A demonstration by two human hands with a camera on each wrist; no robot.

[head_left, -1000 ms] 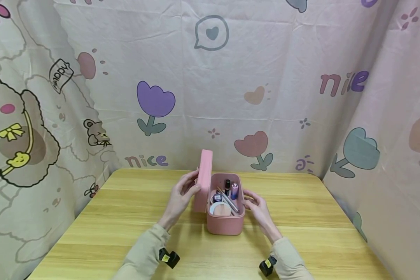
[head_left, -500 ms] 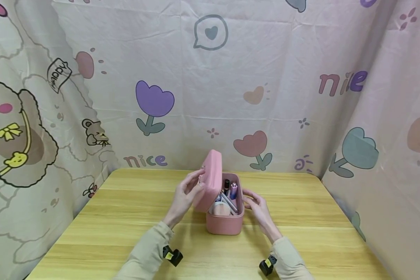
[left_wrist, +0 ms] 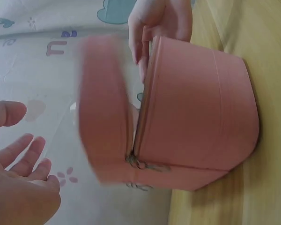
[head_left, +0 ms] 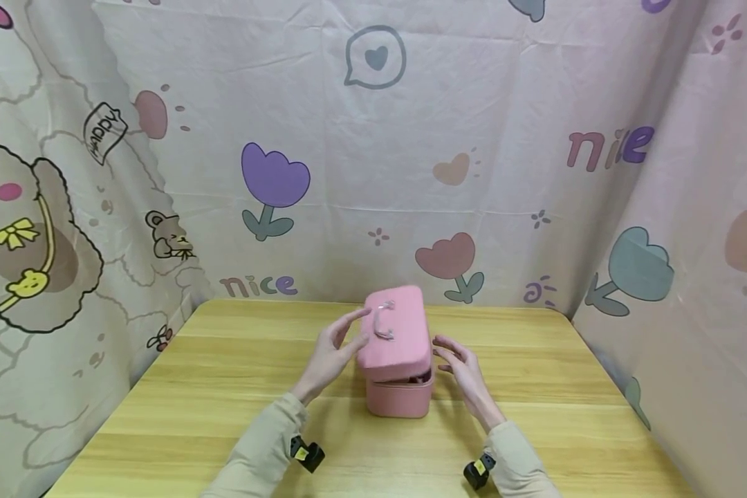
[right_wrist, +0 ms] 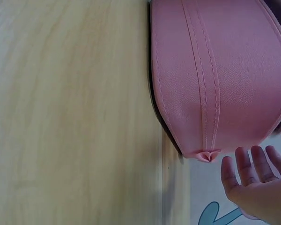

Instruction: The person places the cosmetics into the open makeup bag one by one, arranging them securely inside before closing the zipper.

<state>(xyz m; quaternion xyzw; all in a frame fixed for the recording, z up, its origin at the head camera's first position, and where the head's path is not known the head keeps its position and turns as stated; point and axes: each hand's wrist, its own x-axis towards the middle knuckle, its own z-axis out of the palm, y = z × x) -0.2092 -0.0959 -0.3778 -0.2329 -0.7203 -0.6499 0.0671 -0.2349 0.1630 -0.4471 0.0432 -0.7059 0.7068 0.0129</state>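
Note:
A pink cosmetic case (head_left: 398, 400) stands on the table, its lid (head_left: 404, 332) tilted low over the body and a narrow dark gap left along the front and right. On top of the lid is a small handle (head_left: 377, 322). Beside the lid's left edge is my left hand (head_left: 328, 354), its fingers spread; the left wrist view shows this hand (left_wrist: 25, 180) apart from the blurred lid. Zipper pulls (left_wrist: 139, 162) hang at the hinge-side corner. My right hand (head_left: 464, 373) is at the case's right side, fingers loosely bent and holding nothing. The lid hides the contents.
The wooden table (head_left: 236, 360) extends around the case on all sides. Behind it and at both sides hangs a printed curtain (head_left: 361, 159). Each wrist carries a small black camera, the left one (head_left: 307, 454) below the sleeve cuff.
The lid has swung from upright on the left down to the right over the case, covering the cosmetics inside. My left hand followed slightly right and came off it; my right hand barely moved.

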